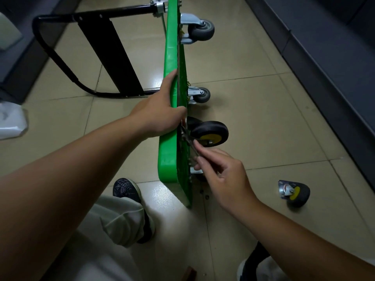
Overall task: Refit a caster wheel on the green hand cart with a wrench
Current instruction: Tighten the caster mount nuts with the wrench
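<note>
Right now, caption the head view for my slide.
Left hand steadies the tipped green cart while the right hand holds a wrench at the yellow-hubbed caster.

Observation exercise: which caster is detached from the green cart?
The black, yellow-hubbed caster lying loose on the tiled floor; the others sit mounted on the green cart.

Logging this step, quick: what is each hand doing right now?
Left hand: grips the edge of the green cart.
Right hand: pinches the wrench at the black wheel.
</note>
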`<state>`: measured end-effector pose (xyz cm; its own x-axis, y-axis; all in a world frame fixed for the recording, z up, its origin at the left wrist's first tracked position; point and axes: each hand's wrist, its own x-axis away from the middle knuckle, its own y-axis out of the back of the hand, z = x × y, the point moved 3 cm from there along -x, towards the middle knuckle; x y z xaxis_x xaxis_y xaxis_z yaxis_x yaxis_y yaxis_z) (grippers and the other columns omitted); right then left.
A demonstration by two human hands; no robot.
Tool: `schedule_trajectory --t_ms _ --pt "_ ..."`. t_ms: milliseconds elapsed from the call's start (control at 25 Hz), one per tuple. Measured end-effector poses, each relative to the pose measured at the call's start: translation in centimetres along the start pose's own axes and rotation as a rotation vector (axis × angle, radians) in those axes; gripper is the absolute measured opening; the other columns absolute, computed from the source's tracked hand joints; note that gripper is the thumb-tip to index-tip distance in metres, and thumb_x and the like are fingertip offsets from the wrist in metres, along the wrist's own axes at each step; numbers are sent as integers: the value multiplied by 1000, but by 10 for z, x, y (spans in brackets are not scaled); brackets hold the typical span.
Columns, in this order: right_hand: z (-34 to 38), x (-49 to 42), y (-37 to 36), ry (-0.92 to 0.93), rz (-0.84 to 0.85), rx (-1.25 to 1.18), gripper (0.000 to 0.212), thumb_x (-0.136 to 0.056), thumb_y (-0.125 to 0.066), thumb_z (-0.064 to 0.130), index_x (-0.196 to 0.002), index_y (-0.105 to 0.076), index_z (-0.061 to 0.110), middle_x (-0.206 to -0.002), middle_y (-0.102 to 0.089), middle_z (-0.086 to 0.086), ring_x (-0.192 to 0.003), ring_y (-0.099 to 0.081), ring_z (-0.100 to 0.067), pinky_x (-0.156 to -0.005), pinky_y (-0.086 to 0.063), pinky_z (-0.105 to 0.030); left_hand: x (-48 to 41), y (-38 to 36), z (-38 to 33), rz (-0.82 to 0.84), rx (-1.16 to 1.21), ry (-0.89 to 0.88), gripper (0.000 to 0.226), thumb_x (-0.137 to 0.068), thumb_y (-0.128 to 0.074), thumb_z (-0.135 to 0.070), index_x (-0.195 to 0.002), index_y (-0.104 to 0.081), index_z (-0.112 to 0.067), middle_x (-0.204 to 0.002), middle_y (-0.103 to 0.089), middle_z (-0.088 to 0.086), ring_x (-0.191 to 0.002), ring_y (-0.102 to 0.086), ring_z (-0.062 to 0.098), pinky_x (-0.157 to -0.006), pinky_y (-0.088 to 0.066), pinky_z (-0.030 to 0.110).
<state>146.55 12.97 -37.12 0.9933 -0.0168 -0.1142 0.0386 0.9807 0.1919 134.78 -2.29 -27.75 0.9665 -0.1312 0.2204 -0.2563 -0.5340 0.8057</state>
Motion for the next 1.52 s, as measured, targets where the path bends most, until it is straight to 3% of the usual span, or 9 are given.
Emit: schedule_trajectory --t_ms 160,360,560,800,1000,1200,1320,1520 --pt "-17 -7 -10 68 40 19 42 -95 -64 3 -136 -61 13 -115 -71 -2 -109 -66 -11 -95 -52 -23 -1 -1 0 2 8 5 90 -95 -57 -23 -156 1 -52 -119 -54 2 -87 -69 26 -85 -59 46" --pt "-30 -7 -16 105 15 30 40 -91 -67 -1 -131 -65 9 -111 -72 0 -103 -68 -9 -89 -53 -24 0 1 1 -16 -23 5 88 -95 -57 -25 -157 1 -52 -117 -55 2 -85 -67 24 -85 -58 44" --pt "-26 10 -28 117 51 86 44 -89 -69 -2 -132 -65 9 -107 -72 1 -99 -66 -5 -89 -48 -17 1 0 1 -11 -5 3 88 -96 -56 -23 -157 0 -51 -119 -53 3 -85 -67 23 -83 -59 44" --pt "-2 20 -26 -100 47 -37 41 -94 -67 8 -134 -64 20 -102 -75 4 -96 -67 -2 -87 -51 -15 3 1 -1 -14 -12 13 88 -96 -55 -24 -157 2 -51 -118 -53 4 -82 -66 23 -83 -58 42" --pt "36 21 -20 -238 14 -102 25 -95 -67 16 -117 -72 25 -64 -68 -4 -56 -59 -7 -59 -51 -23 4 1 0 -29 -15 5 87 -96 -56 -27 -157 2 -51 -120 -53 5 -79 -62 18 -74 -51 34" --pt "64 15 -9 -416 79 -297 17 -95 -66 12 -108 -72 4 -63 -66 -10 -44 -53 -14 -43 -43 -19 3 1 0 -36 -41 7 88 -95 -56 -29 -157 3 -51 -135 -57 15 -88 -65 30 -84 -55 39" --pt "63 29 -2 -363 73 -256 22 -94 -68 13 -115 -71 9 -69 -72 -7 -49 -59 -13 -52 -50 -21 2 1 0 -9 1 -2 89 -95 -57 -26 -157 3 -51 -134 -58 14 -85 -67 26 -84 -58 43" --pt "18 15 9 -240 -66 -88 33 -91 -71 9 -122 -70 17 -86 -78 5 -77 -73 -11 -75 -55 -19 1 0 0 -12 16 0 89 -95 -57 -24 -157 2 -51 -129 -56 8 -82 -66 22 -82 -59 41"
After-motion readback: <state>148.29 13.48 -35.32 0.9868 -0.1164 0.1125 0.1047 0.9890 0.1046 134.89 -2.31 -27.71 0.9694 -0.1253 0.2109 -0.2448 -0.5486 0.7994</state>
